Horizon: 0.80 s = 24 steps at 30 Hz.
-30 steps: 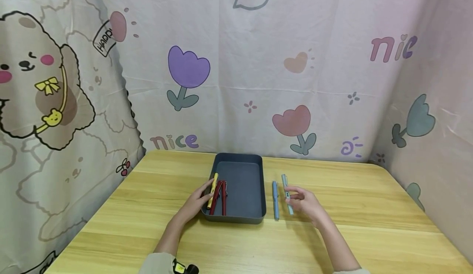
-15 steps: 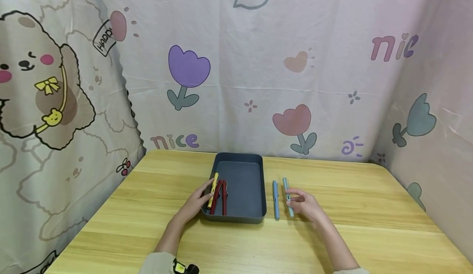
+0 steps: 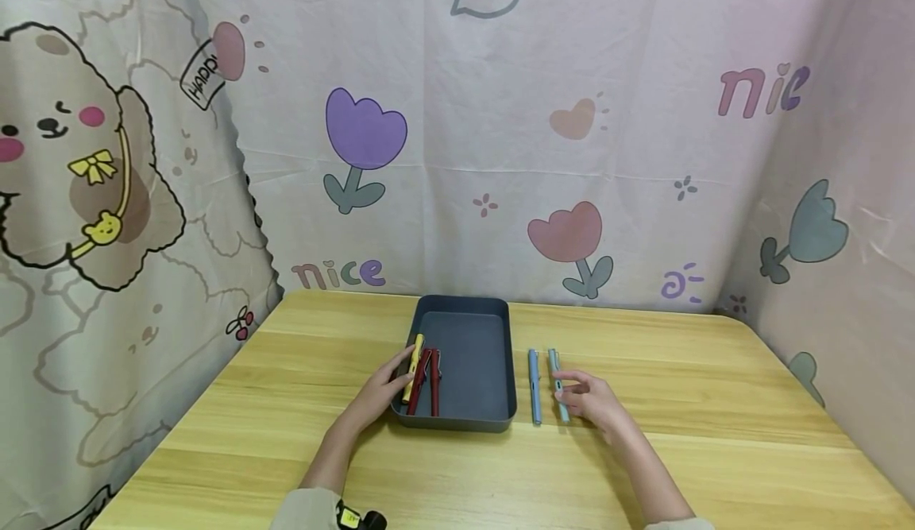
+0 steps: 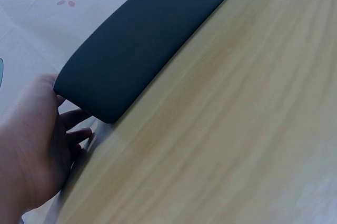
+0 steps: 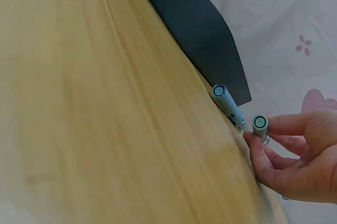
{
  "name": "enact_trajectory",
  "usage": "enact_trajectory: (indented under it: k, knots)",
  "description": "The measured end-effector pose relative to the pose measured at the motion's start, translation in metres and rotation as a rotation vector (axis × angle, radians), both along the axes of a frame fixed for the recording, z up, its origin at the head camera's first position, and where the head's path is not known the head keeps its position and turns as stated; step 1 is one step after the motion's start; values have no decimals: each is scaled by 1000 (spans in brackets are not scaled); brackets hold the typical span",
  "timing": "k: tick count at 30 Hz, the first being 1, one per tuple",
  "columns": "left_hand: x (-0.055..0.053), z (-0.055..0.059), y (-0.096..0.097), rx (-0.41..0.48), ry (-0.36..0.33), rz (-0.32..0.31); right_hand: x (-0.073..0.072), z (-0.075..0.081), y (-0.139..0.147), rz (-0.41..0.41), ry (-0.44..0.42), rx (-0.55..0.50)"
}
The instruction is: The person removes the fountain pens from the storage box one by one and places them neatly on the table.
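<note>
A dark grey tray (image 3: 475,371) stands on the table with a yellow pen (image 3: 417,347) and two dark red pens (image 3: 434,391) lying along its left side. My left hand (image 3: 377,391) grips the tray's left wall, its thumb and a fingertip showing by the yellow pen. In the left wrist view the fingers of that hand (image 4: 39,140) bend around the tray's corner. To the right of the tray, my right hand (image 3: 592,399) pinches a pale teal pen (image 5: 260,123) between thumb and fingers. Beside it a blue pen (image 3: 534,387) lies on the table, close to the tray.
The light wooden table (image 3: 708,403) reaches back to a printed cloth (image 3: 457,196) hung behind it. More cloth closes off the left and right sides. A black and yellow device (image 3: 357,518) sits at the left wrist.
My right hand has brought the pale teal pen slightly down and closer to the table's front, nearly level with the blue pen. The left hand and the tray have stayed put.
</note>
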<state>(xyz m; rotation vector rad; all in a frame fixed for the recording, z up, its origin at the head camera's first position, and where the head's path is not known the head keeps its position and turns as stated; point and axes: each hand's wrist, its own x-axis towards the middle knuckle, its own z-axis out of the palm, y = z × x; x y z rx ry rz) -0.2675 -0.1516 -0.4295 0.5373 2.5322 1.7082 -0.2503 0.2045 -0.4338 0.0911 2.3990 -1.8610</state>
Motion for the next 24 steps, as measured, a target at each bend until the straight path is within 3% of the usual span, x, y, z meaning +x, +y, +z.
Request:
enact_trajectory:
  k: [7,19,24]
  knots:
    - [-4,-5,-1,20,-4,-12,0,-1,0,10,1,-13]
    - [-21,-34,-5,25,52,3,-1,-3,0,11,-5,-30]
    - [-22,-34,-5,17,57,8,-1,-4,1,13,-5,-31]
